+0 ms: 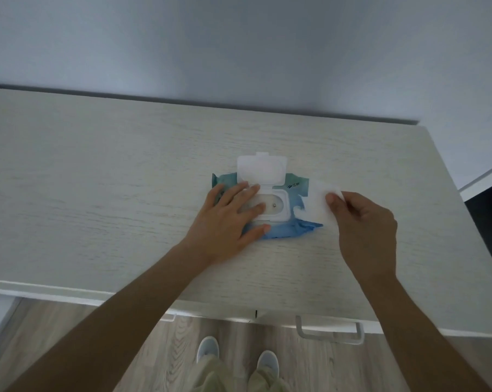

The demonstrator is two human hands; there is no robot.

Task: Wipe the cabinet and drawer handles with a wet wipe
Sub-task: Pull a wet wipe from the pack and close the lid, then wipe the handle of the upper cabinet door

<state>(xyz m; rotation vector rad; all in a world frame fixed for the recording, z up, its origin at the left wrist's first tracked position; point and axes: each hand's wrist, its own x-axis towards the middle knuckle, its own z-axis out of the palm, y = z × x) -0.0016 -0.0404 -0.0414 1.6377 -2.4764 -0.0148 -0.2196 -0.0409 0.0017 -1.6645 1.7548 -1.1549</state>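
The scene is taken by a single wide-angle camera worn on the head, pointed forward and steeply down, so that the table point(103, 176) is seen from above its near edge across to the wall point(239, 46) behind it. The table is viewed from close by, with the left hand point(227, 219) and right hand point(363, 222) reaching its middle from the bottom of the frame, and the floor point(55, 343) and shoes point(208, 349) are caught directly beneath the lens.
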